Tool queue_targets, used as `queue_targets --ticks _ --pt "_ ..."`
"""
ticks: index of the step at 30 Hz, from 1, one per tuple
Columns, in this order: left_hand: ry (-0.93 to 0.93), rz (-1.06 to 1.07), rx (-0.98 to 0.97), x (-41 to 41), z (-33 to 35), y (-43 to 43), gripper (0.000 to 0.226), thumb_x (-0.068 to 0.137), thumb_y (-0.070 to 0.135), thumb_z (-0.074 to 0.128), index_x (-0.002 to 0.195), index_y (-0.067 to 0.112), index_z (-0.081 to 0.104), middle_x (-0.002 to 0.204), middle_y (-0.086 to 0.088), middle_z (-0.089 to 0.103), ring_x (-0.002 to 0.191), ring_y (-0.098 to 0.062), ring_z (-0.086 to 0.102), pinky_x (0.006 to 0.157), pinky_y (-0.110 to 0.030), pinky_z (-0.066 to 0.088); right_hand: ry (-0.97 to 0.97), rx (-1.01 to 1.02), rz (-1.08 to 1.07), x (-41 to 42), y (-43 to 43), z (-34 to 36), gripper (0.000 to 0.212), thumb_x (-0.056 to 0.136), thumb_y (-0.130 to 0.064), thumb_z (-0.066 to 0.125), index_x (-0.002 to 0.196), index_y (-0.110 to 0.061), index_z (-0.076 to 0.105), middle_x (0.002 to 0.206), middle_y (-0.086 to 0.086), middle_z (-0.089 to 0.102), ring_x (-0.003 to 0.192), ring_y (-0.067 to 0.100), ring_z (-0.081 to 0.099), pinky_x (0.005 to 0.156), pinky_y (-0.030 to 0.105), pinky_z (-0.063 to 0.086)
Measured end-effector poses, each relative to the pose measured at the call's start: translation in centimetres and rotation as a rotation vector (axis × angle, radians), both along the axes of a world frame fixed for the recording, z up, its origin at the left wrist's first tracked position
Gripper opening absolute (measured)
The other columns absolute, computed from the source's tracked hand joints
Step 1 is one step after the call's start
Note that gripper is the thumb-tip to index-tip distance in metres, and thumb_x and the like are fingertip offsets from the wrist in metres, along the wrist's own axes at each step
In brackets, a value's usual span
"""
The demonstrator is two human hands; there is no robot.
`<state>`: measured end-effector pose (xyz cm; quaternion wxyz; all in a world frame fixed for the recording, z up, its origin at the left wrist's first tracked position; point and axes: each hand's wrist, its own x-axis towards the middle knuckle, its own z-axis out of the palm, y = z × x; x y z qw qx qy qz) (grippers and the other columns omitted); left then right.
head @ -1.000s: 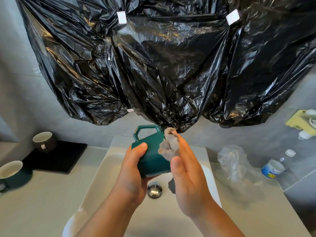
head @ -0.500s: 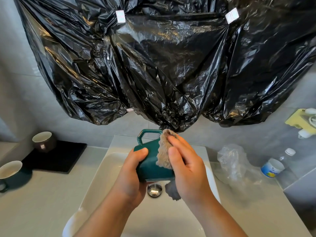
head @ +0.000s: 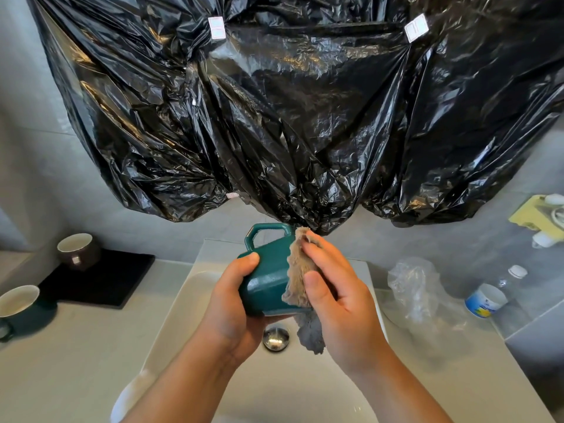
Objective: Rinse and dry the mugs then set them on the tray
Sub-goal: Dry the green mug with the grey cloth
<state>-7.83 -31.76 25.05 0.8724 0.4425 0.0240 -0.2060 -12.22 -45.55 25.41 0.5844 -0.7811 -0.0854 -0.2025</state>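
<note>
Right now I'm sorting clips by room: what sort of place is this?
Probably a bathroom or washroom vanity: a white basin with a round metal drain, set in a pale counter against a grey tiled wall.

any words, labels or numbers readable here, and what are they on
None can be read.
Two white stickers on the black plastic: faint reddish print, too small to read.
Bottle label: blue and yellow print, too blurred to read.
</note>
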Motion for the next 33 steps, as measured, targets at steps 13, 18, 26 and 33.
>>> queue_targets --ticks 13,18,26,33 --pt "-0.133 -0.062 0.006 0.1 -0.5 0.5 0.071 0.055 0.042 0.067 0.113 0.001 0.067 0.094 -0.019 0.074 0.077 -0.029 0.072 0.064 -0.039 0.061 0.205 0.076 -0.082 0.7 0.5 1.9 0.019 0.092 -0.05 0.048 0.109 -0.051 0.055 0.117 -0.019 0.063 0.105 -0.007 0.06 0.08 0.014 0.052" --pt "-0.058 -0.028 -0.113 -0.2 -0.6 0.1 0.035 0.063 0.034 0.061 0.082 0.013 0.082 0.089 -0.016 0.075 0.074 -0.029 0.072 0.069 -0.042 0.058 0.215 0.047 -0.152 0.2 1.0 1.2 0.058 0.077 -0.07 0.041 0.127 -0.043 0.054 0.123 -0.02 0.062 0.116 -0.001 0.058 0.094 0.022 0.051" --pt "0.087 0.084 -0.209 -0.5 0.5 -0.6 0.05 0.074 0.042 0.054 0.106 0.012 0.078 0.113 -0.019 0.074 0.098 -0.036 0.07 0.088 -0.055 0.055 0.121 0.012 -0.245 -0.1 1.2 1.2 0.053 0.076 -0.066 0.051 0.122 -0.04 0.058 0.119 -0.017 0.064 0.111 -0.006 0.058 0.085 0.007 0.046" --pt "0.12 0.074 -0.09 -0.7 1.5 -0.7 0.044 0.094 0.042 0.048 0.112 0.012 0.075 0.113 -0.017 0.075 0.103 -0.036 0.071 0.094 -0.056 0.053 0.097 0.05 -0.236 -0.1 1.2 1.5 0.053 0.069 -0.065 0.056 0.119 -0.045 0.055 0.12 -0.016 0.064 0.112 -0.002 0.059 0.088 0.013 0.05"
